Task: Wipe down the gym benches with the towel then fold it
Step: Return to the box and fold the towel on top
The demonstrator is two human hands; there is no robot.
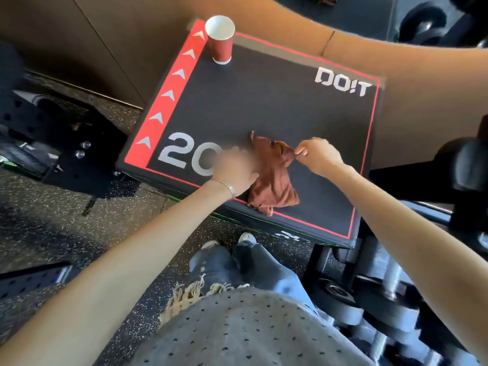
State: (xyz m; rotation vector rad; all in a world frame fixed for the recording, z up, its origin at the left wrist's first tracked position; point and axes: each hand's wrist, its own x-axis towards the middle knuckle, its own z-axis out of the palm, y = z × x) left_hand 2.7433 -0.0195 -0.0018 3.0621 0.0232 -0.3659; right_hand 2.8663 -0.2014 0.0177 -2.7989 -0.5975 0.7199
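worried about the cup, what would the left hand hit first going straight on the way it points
Likely nothing: the blurred left hand points over bare plyo box top, passing right of the paper cup.

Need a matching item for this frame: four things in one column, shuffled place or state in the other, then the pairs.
Column 1
1. paper cup
2. towel
3. right hand
4. left hand

Column 2
A. pinches a corner of the towel
B. stands upright at the far corner of the box, beside the red strip
C. lies bunched near the near edge of the box
D. motion-blurred, over the printed 20

Pairs: 1-B, 2-C, 3-A, 4-D
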